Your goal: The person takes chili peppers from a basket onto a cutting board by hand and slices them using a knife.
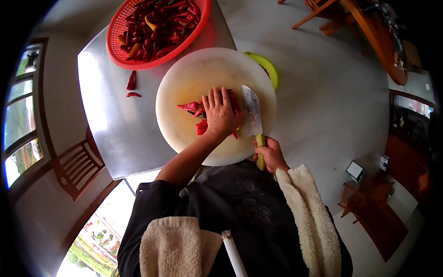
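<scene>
My left hand lies flat with its fingers spread over a small pile of red peppers on the round white cutting board. Some peppers stick out to its left and right, and the rest are hidden under the palm. In my right hand is the yellow-green handle of a knife. The broad blade rests over the board's right side, beside the pile, with its tip pointing away from me. Small bits cling to the blade.
A red basket full of red peppers stands at the back left of the metal table. Two loose peppers lie below it. A green bowl is partly behind the board. Wooden chairs stand farther off.
</scene>
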Motion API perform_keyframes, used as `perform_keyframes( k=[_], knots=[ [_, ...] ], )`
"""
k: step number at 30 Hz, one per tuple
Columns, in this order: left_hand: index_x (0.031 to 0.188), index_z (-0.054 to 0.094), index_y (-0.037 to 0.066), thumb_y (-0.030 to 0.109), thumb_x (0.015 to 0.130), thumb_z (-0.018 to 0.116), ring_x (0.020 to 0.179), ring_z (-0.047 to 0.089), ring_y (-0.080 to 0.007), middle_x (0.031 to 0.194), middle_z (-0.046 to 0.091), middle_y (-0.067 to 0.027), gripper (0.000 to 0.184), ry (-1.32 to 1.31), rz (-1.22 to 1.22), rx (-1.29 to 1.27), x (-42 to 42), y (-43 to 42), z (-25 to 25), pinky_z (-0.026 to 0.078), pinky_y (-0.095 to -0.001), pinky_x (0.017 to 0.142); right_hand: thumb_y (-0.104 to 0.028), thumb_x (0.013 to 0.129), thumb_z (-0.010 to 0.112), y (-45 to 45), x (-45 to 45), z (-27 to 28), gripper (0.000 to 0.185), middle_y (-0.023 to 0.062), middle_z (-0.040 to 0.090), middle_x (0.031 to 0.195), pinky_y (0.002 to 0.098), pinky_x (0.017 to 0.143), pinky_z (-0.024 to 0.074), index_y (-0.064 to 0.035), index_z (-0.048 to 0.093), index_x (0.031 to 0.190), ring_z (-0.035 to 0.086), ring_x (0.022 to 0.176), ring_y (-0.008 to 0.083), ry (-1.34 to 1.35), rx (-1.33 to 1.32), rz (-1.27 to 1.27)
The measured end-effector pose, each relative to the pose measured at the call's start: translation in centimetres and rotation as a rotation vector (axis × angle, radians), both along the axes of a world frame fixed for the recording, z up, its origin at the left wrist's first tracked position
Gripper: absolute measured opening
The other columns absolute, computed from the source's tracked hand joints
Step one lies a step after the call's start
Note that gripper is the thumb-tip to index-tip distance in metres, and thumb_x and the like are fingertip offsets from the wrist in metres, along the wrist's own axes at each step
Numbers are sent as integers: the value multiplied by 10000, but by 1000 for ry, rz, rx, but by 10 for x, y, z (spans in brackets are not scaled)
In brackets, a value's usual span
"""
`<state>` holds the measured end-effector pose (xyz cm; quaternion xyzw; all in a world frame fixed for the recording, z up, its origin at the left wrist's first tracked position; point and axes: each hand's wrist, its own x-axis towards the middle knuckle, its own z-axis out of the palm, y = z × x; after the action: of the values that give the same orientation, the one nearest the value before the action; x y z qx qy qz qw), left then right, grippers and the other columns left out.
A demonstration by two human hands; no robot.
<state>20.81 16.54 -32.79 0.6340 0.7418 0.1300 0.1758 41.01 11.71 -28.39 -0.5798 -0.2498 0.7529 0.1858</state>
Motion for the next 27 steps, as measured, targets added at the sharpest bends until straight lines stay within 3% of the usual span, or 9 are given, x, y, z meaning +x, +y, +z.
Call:
perform_keyframes(
  k=[4, 10, 16, 17, 20, 23, 26, 27],
  knots=[
    [1397, 430, 6, 344, 790, 678, 1367, 303, -480, 1444, 356, -321, 737, 21, -57, 113, -6, -4, -20, 153, -611, 1140, -6, 786, 570, 5, 8, -2, 251, 69, 554, 883, 300, 623, 484, 38, 562, 1033, 571, 648, 165, -45, 54, 39],
    [1324, 536, 38, 174, 786, 688, 1331, 365, -473, 1407, 452, -241, 575, -8, -193, 337, -23, -12, -34, 246, -605, 1109, -25, 773, 578, 8, 15, -9, 233, 63, 565, 831, 298, 596, 479, 30, 578, 999, 567, 611, 156, -35, 91, 12],
    [1448, 342, -6, 500, 722, 759, 1387, 276, -470, 1457, 346, -304, 978, -7, -47, 74, -22, -9, 3, 146, -597, 1142, -28, 775, 572, -2, 14, -14, 220, 66, 570, 813, 303, 584, 482, 23, 582, 989, 573, 603, 155, -42, 74, 8],
    [1480, 239, -29, 626, 660, 757, 1406, 233, -466, 1462, 308, -330, 1170, 32, -78, 20, -21, -7, 1, 100, -606, 1145, -27, 777, 570, -3, 13, -14, 220, 67, 570, 815, 305, 584, 483, 23, 582, 990, 575, 604, 155, -29, 61, -6],
    [1471, 308, 24, 575, 661, 777, 1410, 230, -460, 1469, 325, -293, 1086, 31, -62, -8, -13, -6, 3, 127, -615, 1139, -24, 779, 568, -1, 14, -13, 214, 71, 570, 818, 302, 585, 480, 25, 580, 987, 573, 602, 156, -10, 66, -10],
    [1324, 520, 64, 429, 716, 764, 1420, 232, -433, 1483, 339, -242, 750, -67, -310, 161, -15, -8, 14, 146, -619, 1140, -16, 771, 570, 5, 15, -7, 211, 67, 569, 805, 290, 585, 470, 26, 578, 978, 566, 596, 155, -26, 108, -37],
    [1090, 649, 80, 263, 766, 691, 1431, 235, -413, 1484, 361, -214, 374, 25, -566, 159, -13, -23, -8, 152, -627, 1144, -8, 759, 572, 9, 22, -8, 214, 60, 567, 788, 280, 584, 459, 27, 576, 970, 559, 593, 153, -19, 113, -45],
    [951, 665, 45, 195, 779, 639, 1433, 247, -389, 1474, 383, -208, 229, -65, -525, 200, -11, -27, -15, 157, -628, 1147, -2, 752, 572, 9, 22, -8, 219, 54, 563, 775, 278, 583, 453, 27, 576, 969, 556, 593, 152, -17, 116, -66]
  ],
)
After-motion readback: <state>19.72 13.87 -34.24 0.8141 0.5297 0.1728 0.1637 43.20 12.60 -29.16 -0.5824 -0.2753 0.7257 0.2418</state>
